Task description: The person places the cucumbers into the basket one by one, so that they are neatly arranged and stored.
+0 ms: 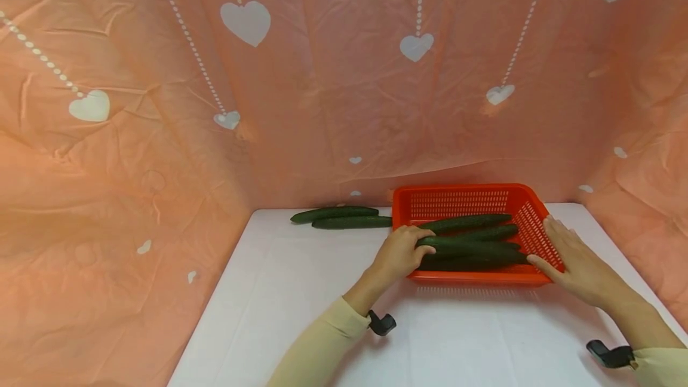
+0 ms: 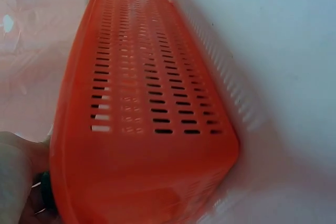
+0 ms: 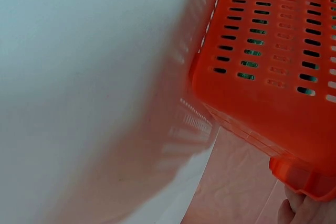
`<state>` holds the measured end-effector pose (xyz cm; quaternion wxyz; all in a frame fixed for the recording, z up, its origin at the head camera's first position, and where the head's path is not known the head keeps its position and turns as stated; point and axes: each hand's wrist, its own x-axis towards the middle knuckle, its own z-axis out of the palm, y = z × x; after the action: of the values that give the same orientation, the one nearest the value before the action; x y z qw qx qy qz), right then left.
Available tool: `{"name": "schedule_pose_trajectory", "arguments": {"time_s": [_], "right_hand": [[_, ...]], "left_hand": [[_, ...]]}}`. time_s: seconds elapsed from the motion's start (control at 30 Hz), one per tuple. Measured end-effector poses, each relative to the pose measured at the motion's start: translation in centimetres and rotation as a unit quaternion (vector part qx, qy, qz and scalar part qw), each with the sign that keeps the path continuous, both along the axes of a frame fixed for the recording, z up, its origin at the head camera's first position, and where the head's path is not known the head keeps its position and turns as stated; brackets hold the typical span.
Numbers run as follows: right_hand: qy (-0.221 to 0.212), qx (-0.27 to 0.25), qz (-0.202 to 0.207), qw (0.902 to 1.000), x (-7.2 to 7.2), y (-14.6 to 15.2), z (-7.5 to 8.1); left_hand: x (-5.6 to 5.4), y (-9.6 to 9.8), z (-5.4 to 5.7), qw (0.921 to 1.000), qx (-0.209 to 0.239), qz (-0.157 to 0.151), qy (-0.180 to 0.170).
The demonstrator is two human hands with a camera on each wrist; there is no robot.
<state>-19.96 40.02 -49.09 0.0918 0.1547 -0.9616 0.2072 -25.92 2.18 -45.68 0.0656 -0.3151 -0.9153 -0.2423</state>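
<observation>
My left hand (image 1: 400,252) grips the left end of a dark green cucumber (image 1: 473,246) inside the red plastic basket (image 1: 484,278). More cucumbers lie lengthwise beneath and behind it in the basket. At the right rim, my right hand (image 1: 583,267) rests with its fingers straight against the basket, the thumb reaching over the rim near the cucumbers' right ends. From the left wrist, the basket's slotted outer wall (image 2: 136,77) fills the middle, with part of the left hand (image 2: 16,177) at the lower left. In the right wrist view, some fingers (image 3: 302,211) show below the basket's lip (image 3: 304,177).
Two cucumbers (image 1: 344,218) lie on the white tabletop (image 1: 269,297) left of the basket, near the back edge. An orange-pink sheet (image 1: 322,76) with white hearts hangs behind and along both sides. Dark wrist-worn devices (image 1: 381,323) stick out by both sleeves.
</observation>
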Motion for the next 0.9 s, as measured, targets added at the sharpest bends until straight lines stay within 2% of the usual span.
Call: {"name": "schedule_pose_trajectory", "arguments": {"time_s": [0.4,0.53,0.67,0.77,0.9], "right_hand": [[0.001,-0.007,0.000,1.0000,-0.1,0.2,-0.1],[0.003,-0.005,0.001,1.0000,-0.1,0.2,-0.2],[-0.001,-0.004,-0.001,1.0000,-0.1,0.2,-0.3],[-0.008,-0.003,-0.007,0.9999,0.0,0.1,-0.2],[-0.014,-0.003,-0.007,0.9999,-0.1,0.0,-0.1]], "left_hand": [[0.6,1.3,-0.8,0.9990,-0.041,-0.013,-0.015],[0.8,1.6,-1.1,0.9974,-0.063,-0.013,-0.034],[0.7,1.5,-0.9,0.9944,-0.082,-0.029,-0.061],[0.4,1.0,-0.7,0.9953,-0.060,-0.033,-0.069],[-0.4,-0.2,-0.7,0.9972,0.003,-0.025,-0.071]]}}
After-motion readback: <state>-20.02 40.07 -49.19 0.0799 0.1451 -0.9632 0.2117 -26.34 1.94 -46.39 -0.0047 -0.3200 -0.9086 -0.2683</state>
